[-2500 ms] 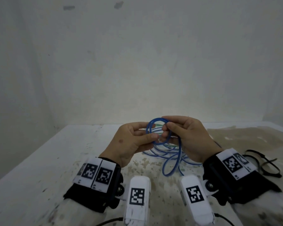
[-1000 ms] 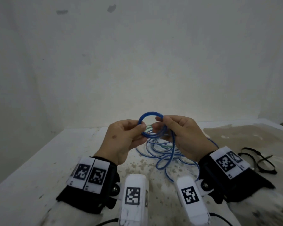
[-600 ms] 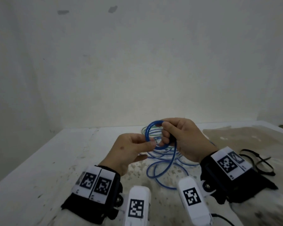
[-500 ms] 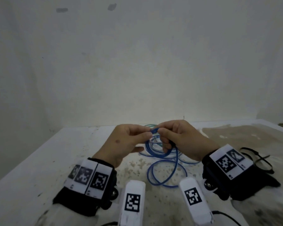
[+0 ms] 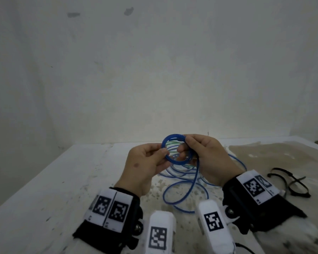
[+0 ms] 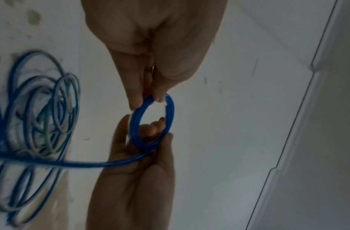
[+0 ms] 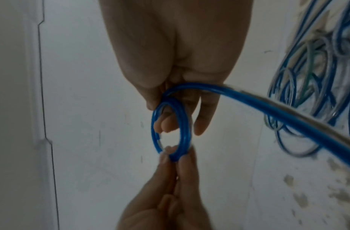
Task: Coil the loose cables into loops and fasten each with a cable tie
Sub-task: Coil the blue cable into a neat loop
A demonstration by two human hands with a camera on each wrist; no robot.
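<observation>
I hold a small coil of blue cable (image 5: 165,143) above the table between both hands. My left hand (image 5: 163,153) pinches its left side between thumb and forefinger; the left wrist view shows that pinch on the coil (image 6: 135,124) too. My right hand (image 5: 184,146) grips the right side, with fingers curled through the ring. The coil (image 7: 183,124) has several turns. From the right hand a free strand (image 7: 288,112) runs down to the loose blue cable (image 5: 182,182) lying in wide loops on the table, with thin pale and green wires among them.
Black cable ties (image 5: 290,182) lie on the table to the right of my right wrist. The white, stained table (image 5: 53,180) meets a bare wall at the back. A brownish patch (image 5: 273,153) covers its right part.
The coil dipped low between my hands half a second ago and now stands upright and higher. The right hand has moved round its right side with the trailing strand.
</observation>
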